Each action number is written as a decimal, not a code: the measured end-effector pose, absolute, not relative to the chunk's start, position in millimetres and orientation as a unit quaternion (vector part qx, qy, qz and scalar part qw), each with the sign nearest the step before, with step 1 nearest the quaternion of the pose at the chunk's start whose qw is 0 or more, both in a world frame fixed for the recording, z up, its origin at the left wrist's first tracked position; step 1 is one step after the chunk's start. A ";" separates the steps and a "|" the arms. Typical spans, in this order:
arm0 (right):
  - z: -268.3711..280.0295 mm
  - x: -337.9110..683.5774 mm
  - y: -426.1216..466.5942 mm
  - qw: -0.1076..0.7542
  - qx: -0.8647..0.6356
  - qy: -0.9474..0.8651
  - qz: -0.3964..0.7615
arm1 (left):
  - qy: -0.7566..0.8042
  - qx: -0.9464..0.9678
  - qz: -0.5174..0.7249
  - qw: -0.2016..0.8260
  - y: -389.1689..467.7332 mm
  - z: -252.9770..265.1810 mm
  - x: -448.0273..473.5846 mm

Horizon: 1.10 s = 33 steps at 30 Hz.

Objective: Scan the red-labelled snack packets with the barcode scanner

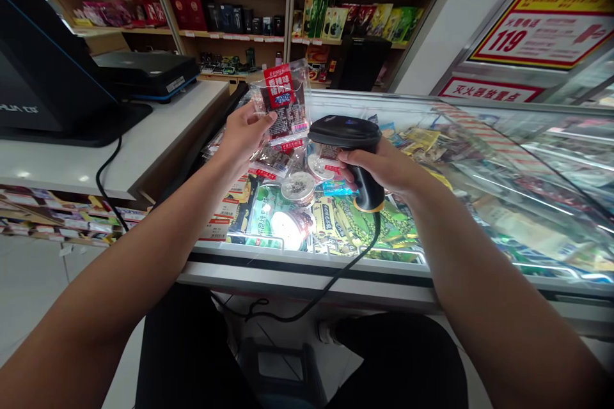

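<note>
- Over the left end of the display chest (297,265), toward its far edge, a clear-wrapped packet (283,92) with a red label is held up above the goods; the left hand (244,132) has its fingers pinching the packet's lower left side.
- Just right of it, the right hand (384,167) has its fingers wrapped round the handle of a black scanner (345,131), whose nose stands beside the packet's barcode (300,128).
- As far as can be judged, this packet is partway handled: it is picked up and brought together with the scanner, but not set down.
- Below, nearer the chest's left end, similar red-labelled packets (291,146) and white-lidded tubs (298,185) lie loose; whether any of these has been dealt with cannot be told.
- Toward the near edge, green packets (384,223) lie flat, touched by neither hand.
- No reading or signal light can be made out, so whether the barcode has been read is unclear.
- The fingertips behind the packet are hidden, as is the finger at the scanner's trigger.
- The scanner's cord (336,281) drops over the near edge; its far end is not traceable.
- On the counter (167,124) at left, the black machine (52,70) is cut off by the frame, its screen unseen.
- Glare blurs the goods toward the chest's right end.
</note>
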State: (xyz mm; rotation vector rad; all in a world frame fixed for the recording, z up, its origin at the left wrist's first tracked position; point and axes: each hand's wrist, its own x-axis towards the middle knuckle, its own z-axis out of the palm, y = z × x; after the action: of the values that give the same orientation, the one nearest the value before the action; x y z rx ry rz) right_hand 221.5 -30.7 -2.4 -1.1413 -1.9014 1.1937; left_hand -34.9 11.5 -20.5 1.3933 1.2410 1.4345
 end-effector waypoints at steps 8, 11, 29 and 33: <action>3.1 217.8 -36.3 0.360 -0.452 -0.676 0.457 | 0.491 0.544 0.556 0.393 14.4 -20.8 -37.7; 4.5 221.3 -27.6 0.448 -0.486 -0.595 0.457 | 0.521 0.580 0.520 0.348 23.0 -28.1 -42.1; -19.4 256.0 10.7 0.408 -0.637 -0.459 0.466 | 0.464 0.876 0.126 0.037 -7.7 -48.9 -16.8; -27.7 261.5 20.3 0.436 -0.612 -0.450 0.483 | 0.494 0.864 0.095 0.010 -8.1 -56.5 -8.2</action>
State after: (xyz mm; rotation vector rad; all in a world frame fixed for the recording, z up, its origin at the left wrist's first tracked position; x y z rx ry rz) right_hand 261.5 20.3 -27.7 -1.5223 -1.1192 1.2021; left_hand -8.2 -8.1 -56.5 2.6980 1.5436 0.2970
